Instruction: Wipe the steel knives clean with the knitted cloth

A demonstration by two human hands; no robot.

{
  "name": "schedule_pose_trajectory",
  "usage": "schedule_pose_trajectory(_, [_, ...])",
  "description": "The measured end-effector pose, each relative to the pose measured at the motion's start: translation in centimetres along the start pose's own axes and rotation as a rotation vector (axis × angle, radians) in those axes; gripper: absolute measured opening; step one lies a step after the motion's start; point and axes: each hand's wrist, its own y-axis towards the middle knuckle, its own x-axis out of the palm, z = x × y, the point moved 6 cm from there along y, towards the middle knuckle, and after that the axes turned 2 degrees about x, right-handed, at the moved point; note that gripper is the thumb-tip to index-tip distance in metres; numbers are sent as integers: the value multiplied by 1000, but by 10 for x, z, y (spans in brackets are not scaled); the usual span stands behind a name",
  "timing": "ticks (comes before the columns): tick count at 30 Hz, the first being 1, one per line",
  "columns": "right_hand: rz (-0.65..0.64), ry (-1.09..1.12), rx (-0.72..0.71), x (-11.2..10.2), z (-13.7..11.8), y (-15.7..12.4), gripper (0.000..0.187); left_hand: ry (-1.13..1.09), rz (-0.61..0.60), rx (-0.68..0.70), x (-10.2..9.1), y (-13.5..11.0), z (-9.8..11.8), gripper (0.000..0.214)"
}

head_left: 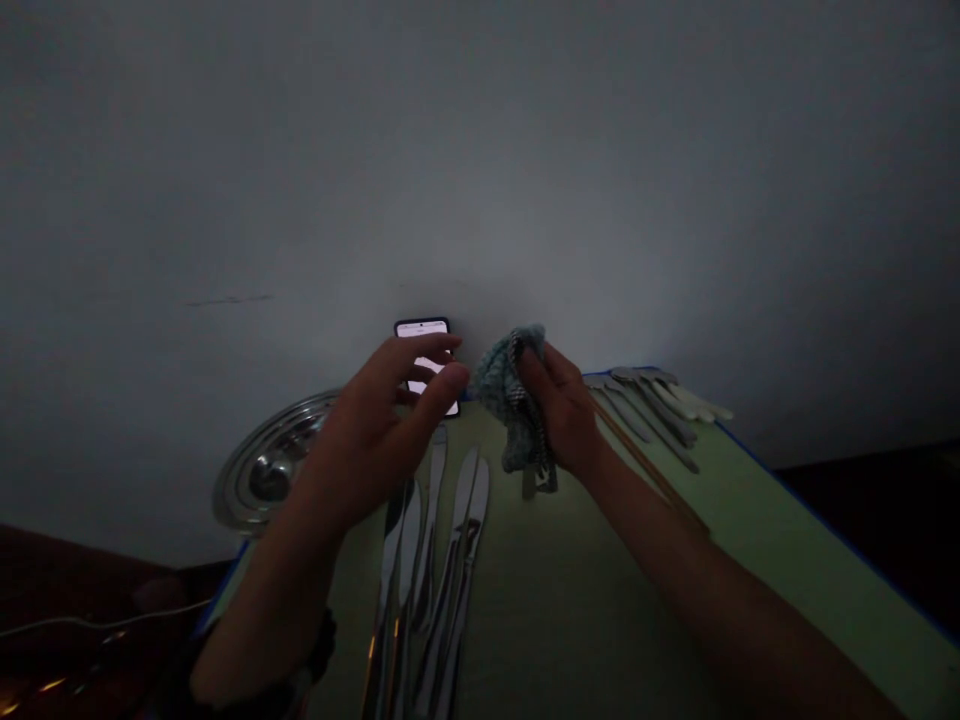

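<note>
A bluish-grey knitted cloth (pixel 504 385) is bunched in my right hand (pixel 564 408), thumb pressed against its folds. Below the cloth shows a small shiny metal piece (pixel 541 480); whether the hand holds it or it lies on the table, I cannot tell. My left hand (pixel 386 410) is open, its fingers apart and pointing towards the cloth with a slight gap. Behind those fingers a lit phone (pixel 421 328) leans upright at the wall, partly covered. Several table knives (pixel 459 520) lie side by side under and right of my left hand.
Metal lids or plates (pixel 247 480) stand at the left against the grey wall (pixel 480 180). On the right of the green table (pixel 570 600) lie several spoons and forks (pixel 660 400) and wooden chopsticks (pixel 649 465). A white cable (pixel 112 622) runs at lower left.
</note>
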Motion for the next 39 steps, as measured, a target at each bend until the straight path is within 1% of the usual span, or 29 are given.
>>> schedule_pose_trajectory(3, [-41, 2, -26, 11, 2, -5, 24, -11, 43, 50, -1, -1, 3, 38])
schedule_pose_trajectory(8, [-84, -20, -48, 19, -1, -10, 24, 38, 71, 124, -2, -1, 11, 24])
schedule_pose_trajectory(12, [-118, -50, -113, 27, -5, -12, 23, 27, 120, 107, -1, 0, 15, 22])
schedule_pose_trajectory(17, [-82, -106, -128, 27, -3, -13, 25, -30, 162, 53, 4, 3, 13, 18])
schedule_pose_trajectory(21, [-29, -152, -80, 21, 6, -13, 27, -118, 126, 21, 13, 7, 5, 19])
schedule_pose_trajectory(25, [11, -205, -49, 17, 14, -15, 30, -108, 117, 12, 18, 9, 0, 18])
schedule_pose_trajectory(30, [-4, -161, -55, 18, 16, -16, 28, -82, 137, 6, 17, 9, 2, 15])
schedule_pose_trajectory(34, [-23, -161, -42, 17, 17, -14, 31, -63, 89, -48, 19, 9, 0, 16])
schedule_pose_trajectory(37, [-34, -176, -40, 16, 14, -13, 32, -67, 64, -32, 19, 7, -1, 23])
schedule_pose_trajectory(39, [-4, -184, -38, 14, 11, -13, 32, -67, 50, -18, 19, 6, 0, 24])
